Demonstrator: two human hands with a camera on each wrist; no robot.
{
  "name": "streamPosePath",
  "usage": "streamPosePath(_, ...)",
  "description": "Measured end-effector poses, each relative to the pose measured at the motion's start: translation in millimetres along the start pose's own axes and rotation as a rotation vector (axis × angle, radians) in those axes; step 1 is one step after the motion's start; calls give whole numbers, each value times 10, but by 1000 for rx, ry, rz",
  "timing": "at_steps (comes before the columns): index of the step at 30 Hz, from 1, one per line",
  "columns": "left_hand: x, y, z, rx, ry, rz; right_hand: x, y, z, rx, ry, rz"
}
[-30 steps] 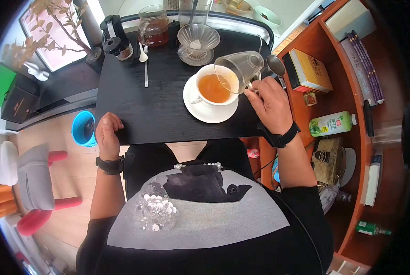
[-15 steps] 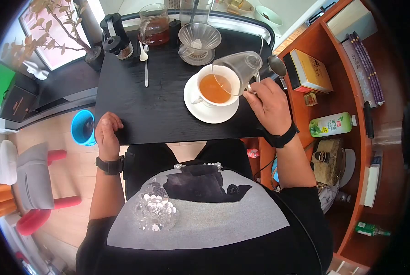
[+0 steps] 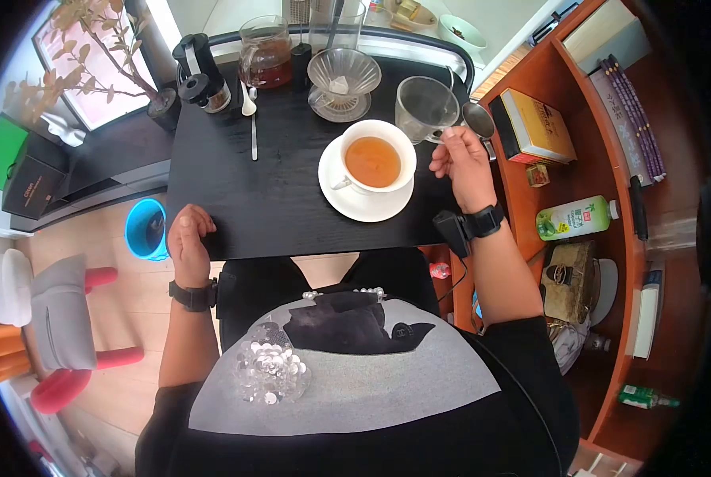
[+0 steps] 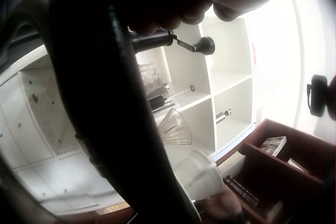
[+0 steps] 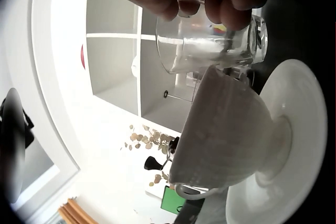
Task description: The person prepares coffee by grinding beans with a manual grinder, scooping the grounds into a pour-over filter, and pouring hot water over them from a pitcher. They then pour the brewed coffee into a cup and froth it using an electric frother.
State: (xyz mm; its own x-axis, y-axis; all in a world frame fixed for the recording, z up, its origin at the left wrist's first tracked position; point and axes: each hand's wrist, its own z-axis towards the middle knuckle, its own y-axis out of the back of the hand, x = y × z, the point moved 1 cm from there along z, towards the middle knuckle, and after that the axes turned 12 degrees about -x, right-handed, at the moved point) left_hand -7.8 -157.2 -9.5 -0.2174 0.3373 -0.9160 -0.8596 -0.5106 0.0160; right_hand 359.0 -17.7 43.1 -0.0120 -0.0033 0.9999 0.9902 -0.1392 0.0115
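Note:
A white teacup [image 3: 343, 171] of amber tea [image 3: 372, 162] stands on a white saucer [image 3: 363, 210] on the black table. To its right is an upright, clear glass mug [image 3: 424, 107], its inside free of tea. My right hand [image 3: 468, 168] is at the mug's handle, thumb and curled fingers round it; in the right wrist view the fingers [image 5: 234, 9] overlap the handle beside the cup. My left hand [image 3: 189, 242] rests at the table's left edge, fingers loosely curled, holding nothing.
Behind the cup stand a clear ribbed dripper [image 3: 343, 79], a glass pot of dark tea [image 3: 265, 63] and a black grinder [image 3: 203, 79]. A white spoon [image 3: 249, 106] lies nearby. A metal cup [image 3: 477, 119] sits right of the mug, beside the brown shelf [image 3: 566, 60].
The glass mug, earlier tipped over the teacup in my right hand, now stands upright to the cup's right. My right hand has turned with it. The left hand has stayed at the table edge.

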Motion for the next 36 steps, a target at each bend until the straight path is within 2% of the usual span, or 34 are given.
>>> streamPosePath(5,23,12,-6,-1,-9,9,-113,-114,223,-11,-129,125)
streamPosePath(14,-5,-14,-2,-45,13,7,-241,-416,659,-19,-146,114)
streamPosePath(20,35,-8,-1,-23,-6,-11,-279,-491,731,81,-145,84)
streamPosePath(26,41,4,-11,-39,20,12,-93,-279,484,28,-107,66)
streamPosePath(28,68,32,-9,28,-14,28,1,-125,341,5,-51,58)
streamPosePath(32,53,5,-4,7,-8,183,167,127,-72,104,-44,216)
streamPosePath(35,-43,-134,39,15,-45,294,341,126,-423,203,-69,230)
streamPosePath(36,-264,-293,44,43,-243,351,371,89,-517,256,-77,247)
